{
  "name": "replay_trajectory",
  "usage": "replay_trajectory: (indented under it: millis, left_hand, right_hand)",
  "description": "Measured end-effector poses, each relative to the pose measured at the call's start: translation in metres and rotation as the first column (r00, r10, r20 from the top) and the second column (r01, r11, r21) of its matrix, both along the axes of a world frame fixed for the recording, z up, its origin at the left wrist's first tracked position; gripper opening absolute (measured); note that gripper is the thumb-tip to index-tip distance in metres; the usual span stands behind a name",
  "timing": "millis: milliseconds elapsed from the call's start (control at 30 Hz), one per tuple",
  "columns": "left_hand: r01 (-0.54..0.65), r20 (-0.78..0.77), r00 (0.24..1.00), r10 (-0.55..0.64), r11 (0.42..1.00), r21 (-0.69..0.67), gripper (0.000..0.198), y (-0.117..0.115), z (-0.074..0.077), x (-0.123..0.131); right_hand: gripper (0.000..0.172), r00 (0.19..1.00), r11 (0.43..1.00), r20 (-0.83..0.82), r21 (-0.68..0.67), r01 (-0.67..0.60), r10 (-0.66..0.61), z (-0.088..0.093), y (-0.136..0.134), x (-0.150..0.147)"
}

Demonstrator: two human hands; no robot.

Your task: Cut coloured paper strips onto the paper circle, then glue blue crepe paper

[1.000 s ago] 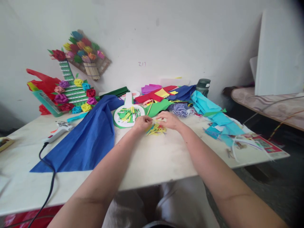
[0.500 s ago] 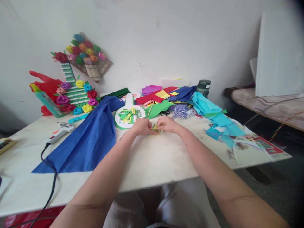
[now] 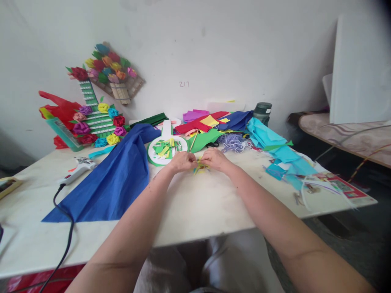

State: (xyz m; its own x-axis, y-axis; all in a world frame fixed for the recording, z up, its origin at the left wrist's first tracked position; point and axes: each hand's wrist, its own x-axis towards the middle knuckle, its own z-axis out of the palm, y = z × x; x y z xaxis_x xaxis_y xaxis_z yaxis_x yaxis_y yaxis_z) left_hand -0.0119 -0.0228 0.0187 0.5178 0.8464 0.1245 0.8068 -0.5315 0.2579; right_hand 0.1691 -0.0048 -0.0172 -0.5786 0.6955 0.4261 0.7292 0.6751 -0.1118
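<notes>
Yellow scraps (image 3: pixel 200 168), spread wider a second ago, now sit bunched on the surface (image 3: pixel 207 207). From them, the blue sheet (image 3: pixel 113 179) lies at nine o'clock and the white disc (image 3: pixel 184 144) at ten; left hand (image 3: pixel 182 161) and right hand (image 3: pixel 216 159) flank them, fingers bent inward, any grip too small to tell, with lavender yarn (image 3: pixel 233 142) at two.

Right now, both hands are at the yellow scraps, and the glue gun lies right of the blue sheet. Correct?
No: the glue gun lies left of the blue sheet (head view). Left hand and right hand are at the yellow scraps.
</notes>
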Motion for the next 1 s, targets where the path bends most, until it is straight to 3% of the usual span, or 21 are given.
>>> replay_trajectory:
  millis: [267,567,667,800,1000]
  left_hand:
    - [0.011,0.037,0.999,-0.015,0.994,0.105,0.027,0.003,-0.004,0.002]
    - [-0.177,0.082,0.982,0.170,0.981,0.082,0.028,0.006,-0.005,0.000]
    - [-0.172,0.008,0.985,0.172,0.982,0.076,0.029,0.007,-0.006,-0.001]
    - [-0.150,-0.031,0.987,0.155,0.982,0.114,0.026,0.006,-0.006,-0.003]
    - [-0.098,-0.003,0.995,0.098,0.995,0.017,0.026,-0.001,-0.003,-0.001]
  right_hand:
    - [0.008,0.998,1.000,-0.060,-0.005,-0.028,0.028,-0.002,0.000,-0.004]
    - [0.014,0.970,1.000,-0.243,-0.001,-0.007,0.006,0.000,0.001,0.001]
    - [0.015,0.980,0.997,-0.201,-0.075,-0.015,0.000,0.002,-0.002,0.006]
    - [0.038,0.995,0.986,-0.041,-0.136,-0.092,0.087,0.005,-0.009,0.007]
    - [0.009,0.997,0.986,-0.021,-0.150,-0.074,0.071,-0.003,-0.003,-0.002]
